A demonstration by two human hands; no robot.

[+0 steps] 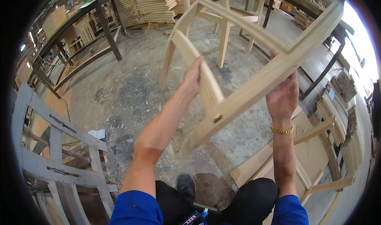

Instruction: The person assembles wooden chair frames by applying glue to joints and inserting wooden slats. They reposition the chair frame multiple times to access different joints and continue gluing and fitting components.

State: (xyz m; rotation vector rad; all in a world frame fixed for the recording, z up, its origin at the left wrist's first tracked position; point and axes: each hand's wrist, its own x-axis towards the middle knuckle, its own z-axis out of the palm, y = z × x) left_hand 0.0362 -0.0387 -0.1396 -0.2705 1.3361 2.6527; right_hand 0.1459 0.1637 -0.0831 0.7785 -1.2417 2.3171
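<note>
A pale, unfinished wooden chair frame [254, 79] hangs tilted in the air in front of me, above the floor. My left hand [193, 76] is closed round its lower cross rail [211, 86], near the middle. Under the long leg on the right side, my right hand [283, 95] supports the frame, its fingers partly hidden behind the wood. A gold bracelet [282, 129] circles my right wrist. The frame's near leg end and upper right part are blurred.
Another wooden chair frame [224, 38] stands on the floor beyond. Stacked curved wood pieces [149, 6] are at the back. A dark-legged table [104, 26] stands far left, and a grey slatted rack [59, 149] near left. Wooden parts and a board [250, 165] lie at my right.
</note>
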